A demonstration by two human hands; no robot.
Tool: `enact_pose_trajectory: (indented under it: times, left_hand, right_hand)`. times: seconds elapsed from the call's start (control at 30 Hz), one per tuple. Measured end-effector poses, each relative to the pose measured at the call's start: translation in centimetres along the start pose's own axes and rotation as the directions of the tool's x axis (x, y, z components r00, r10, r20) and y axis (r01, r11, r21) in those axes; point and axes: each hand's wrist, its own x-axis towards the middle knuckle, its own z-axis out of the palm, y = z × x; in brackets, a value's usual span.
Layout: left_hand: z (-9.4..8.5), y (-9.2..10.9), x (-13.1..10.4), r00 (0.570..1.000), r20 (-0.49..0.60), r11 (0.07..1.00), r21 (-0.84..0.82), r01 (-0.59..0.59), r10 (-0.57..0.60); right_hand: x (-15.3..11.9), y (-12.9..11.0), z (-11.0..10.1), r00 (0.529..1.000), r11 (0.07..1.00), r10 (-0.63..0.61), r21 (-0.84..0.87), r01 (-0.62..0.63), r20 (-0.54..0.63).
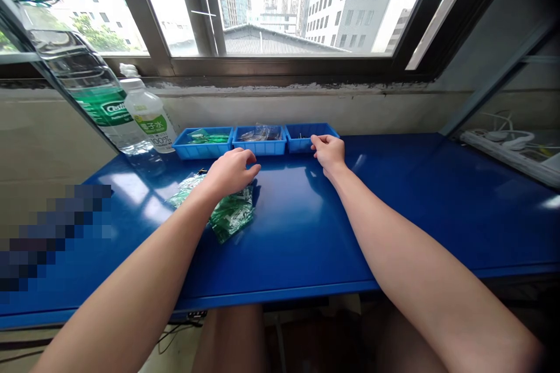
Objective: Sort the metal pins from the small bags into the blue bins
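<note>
My left hand (231, 172) hovers at the clear-and-green plastic packets (231, 213) on the table, its thumb apart from loosely curled fingers and nothing visible in it. Part of the packets is hidden by this hand and forearm. At the front of the right blue bin (311, 129), my right hand (329, 152) has thumb and forefinger pinched together; anything between them is too small to make out. A few small dark pieces lie in that bin. Clear plastic bags (261, 133) fill the middle blue bin (259, 147), and green items (207, 138) lie in the left blue bin (203, 151).
On the blue table (301, 245), a large water bottle (94, 93) and a smaller clear bottle (149, 113) stand at the back left. A window (280, 64) lies behind the bins. White cables (514, 139) rest on a ledge at the right, beyond a metal post.
</note>
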Motion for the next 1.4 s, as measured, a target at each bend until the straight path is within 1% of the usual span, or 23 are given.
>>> enact_pose_trajectory:
  times: [0.07,0.13,0.27,0.37,0.43,0.6,0.83,1.03,1.2,1.3,1.4]
  left_hand:
    - [-0.2,-0.4,0.0,1.0,0.022,0.999,0.048,0.015,-0.016]
    - [-0.6,-1.1,0.1,0.998,0.037,0.994,0.101,0.051,-0.055]
    - [-1.1,-2.3,0.2,0.98,0.099,0.979,0.125,0.161,-0.173]
    - [-1.2,-2.6,0.2,0.96,0.176,0.973,0.109,0.202,-0.219]
    - [-1.2,-2.5,0.2,0.953,0.207,0.974,0.1,0.205,-0.222]
    - [-1.1,-2.2,0.2,0.949,0.232,0.975,0.106,0.193,-0.213]
    - [-1.3,-2.0,0.1,0.94,0.267,0.977,0.081,0.2,-0.214]
    - [-1.1,-2.3,0.1,0.951,0.241,0.981,0.054,0.185,-0.192]
    - [-1.2,-2.3,0.3,0.972,0.158,0.984,0.002,0.176,-0.174]
    - [-1.4,-1.6,0.2,0.988,0.066,0.983,-0.115,0.146,-0.139]
    - [-1.3,-0.5,0.0,0.998,-0.034,0.953,-0.301,0.044,-0.057]
  right_hand:
    - [-0.2,-0.3,-0.1,0.999,0.998,0.049,0.049,-0.048,-0.016]
    - [-0.4,-0.6,0.0,0.998,0.996,0.062,0.064,-0.061,-0.021]
    - [-0.9,-1.2,0.2,0.999,0.999,0.012,0.045,-0.014,0.04]
    - [-1.6,-1.8,0.5,0.992,0.999,-0.043,0.025,0.04,0.117]
    - [-2.0,-2.1,0.7,0.981,0.997,-0.076,0.014,0.075,0.176]
    - [-2.9,-2.8,1.1,0.945,0.991,-0.122,-0.017,0.134,0.304]
    - [-3.4,-3.1,0.9,0.912,0.982,-0.144,-0.058,0.18,0.383]
    - [-3.7,-3.5,0.8,0.895,0.976,-0.153,-0.077,0.203,0.419]
    - [-3.8,-3.7,0.7,0.883,0.964,-0.176,-0.104,0.243,0.435]
    - [-4.3,-4.0,0.8,0.858,0.94,-0.232,-0.119,0.318,0.457]
    - [-5.3,-4.8,1.1,0.805,0.926,-0.293,-0.058,0.374,0.515]
